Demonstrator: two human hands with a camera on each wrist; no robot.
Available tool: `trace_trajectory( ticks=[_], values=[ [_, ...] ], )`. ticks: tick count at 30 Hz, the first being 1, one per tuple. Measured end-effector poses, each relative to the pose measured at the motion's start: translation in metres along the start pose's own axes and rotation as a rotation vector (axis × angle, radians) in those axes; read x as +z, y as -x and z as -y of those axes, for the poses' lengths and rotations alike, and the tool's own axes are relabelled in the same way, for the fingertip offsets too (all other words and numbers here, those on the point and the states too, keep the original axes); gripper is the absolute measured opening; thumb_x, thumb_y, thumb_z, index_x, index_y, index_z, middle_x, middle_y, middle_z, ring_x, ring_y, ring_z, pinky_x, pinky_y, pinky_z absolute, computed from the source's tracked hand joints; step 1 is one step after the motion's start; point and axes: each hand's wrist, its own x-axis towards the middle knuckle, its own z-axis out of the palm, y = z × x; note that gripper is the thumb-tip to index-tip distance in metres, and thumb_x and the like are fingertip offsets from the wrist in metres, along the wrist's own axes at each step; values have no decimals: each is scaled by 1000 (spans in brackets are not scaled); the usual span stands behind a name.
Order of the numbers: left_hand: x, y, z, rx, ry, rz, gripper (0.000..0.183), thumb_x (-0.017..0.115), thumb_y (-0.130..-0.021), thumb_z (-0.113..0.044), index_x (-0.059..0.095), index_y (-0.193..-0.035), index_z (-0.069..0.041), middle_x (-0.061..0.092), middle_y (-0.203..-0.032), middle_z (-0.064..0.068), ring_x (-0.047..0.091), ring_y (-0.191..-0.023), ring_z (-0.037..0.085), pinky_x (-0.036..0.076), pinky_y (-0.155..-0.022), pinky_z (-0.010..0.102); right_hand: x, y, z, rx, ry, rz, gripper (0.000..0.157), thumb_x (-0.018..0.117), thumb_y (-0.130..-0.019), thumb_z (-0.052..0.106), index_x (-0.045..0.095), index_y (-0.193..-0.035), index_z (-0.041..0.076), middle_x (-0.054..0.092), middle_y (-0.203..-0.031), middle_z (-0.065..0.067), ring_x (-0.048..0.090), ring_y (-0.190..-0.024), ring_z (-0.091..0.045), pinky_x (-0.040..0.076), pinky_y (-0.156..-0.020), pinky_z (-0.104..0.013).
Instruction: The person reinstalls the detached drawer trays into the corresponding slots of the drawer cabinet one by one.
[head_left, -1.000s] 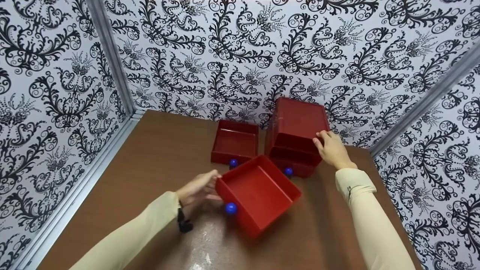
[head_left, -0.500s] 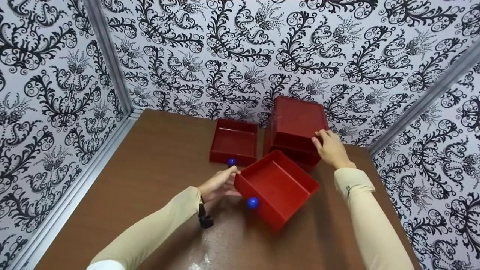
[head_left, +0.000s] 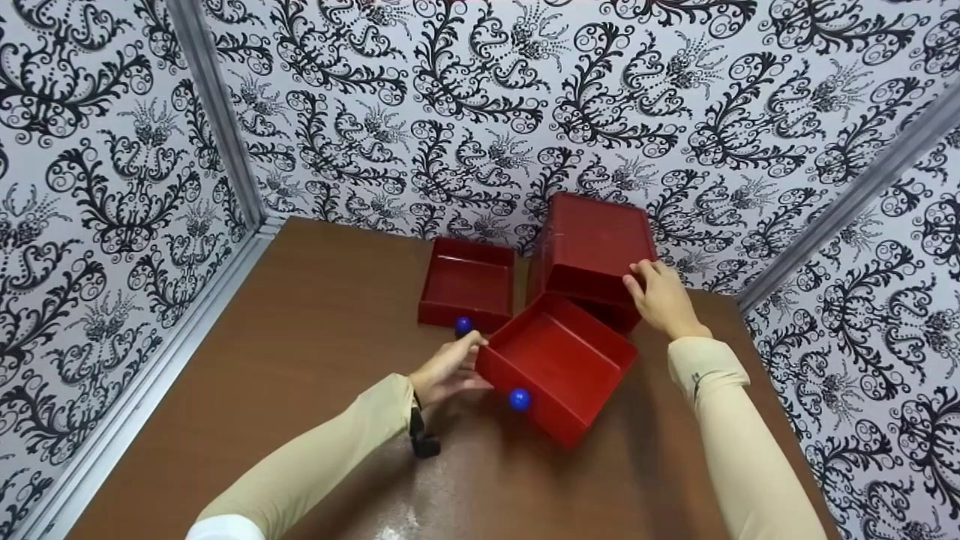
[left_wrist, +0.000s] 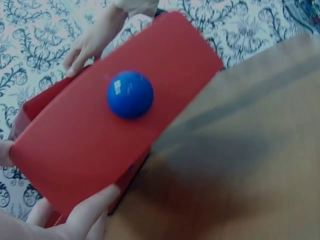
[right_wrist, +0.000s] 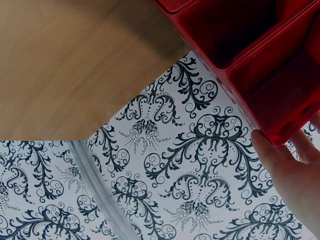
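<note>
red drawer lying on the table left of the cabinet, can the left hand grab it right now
Probably not: the left hand is close to the lying drawer, but it grips the tilted drawer, which it would likely have to release first. The lying drawer's blue knob looks uncovered.

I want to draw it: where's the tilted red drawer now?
In the head view, the tilted drawer is just right of centre, held by the left hand in front of the red cabinet.

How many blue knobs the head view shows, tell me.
2: the near knob on the held drawer, the far knob on the rear drawer beside the cabinet. More may be hidden.
</note>
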Motion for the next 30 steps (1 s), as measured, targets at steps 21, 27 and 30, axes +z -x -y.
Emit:
trace_trajectory(
  ticks=[21, 27, 30],
  values=[
    [60, -5, 24, 41, 206, -142, 15, 57, -78, -21, 62, -85, -8, 65, -84, 9, 65, -82, 27, 55, -85, 47, -1, -1, -2, 17, 18, 22, 34, 48, -94, 25, 54, -115, -1, 54, -113, -28, 45, -108, -48, 36, -97, -56],
    [74, -15, 28, 66, 247, -188, 16, 56, -78, -22, 63, -84, -8, 61, -78, 4, 64, -84, 26, 56, -83, 46, 0, 0, -2, 6, 13, 11, 34, 49, -94, 24, 54, -115, -1, 54, -112, -28, 46, -107, -48, 37, -96, -56],
    [81, -18, 28, 72, 237, -205, 19, 55, -78, -23, 63, -87, -8, 64, -84, 7, 65, -83, 26, 57, -81, 42, 0, 0, -1, -3, 10, 5, 33, 49, -93, 23, 54, -115, -2, 55, -111, -27, 47, -107, -47, 37, -96, -55]
  ],
)
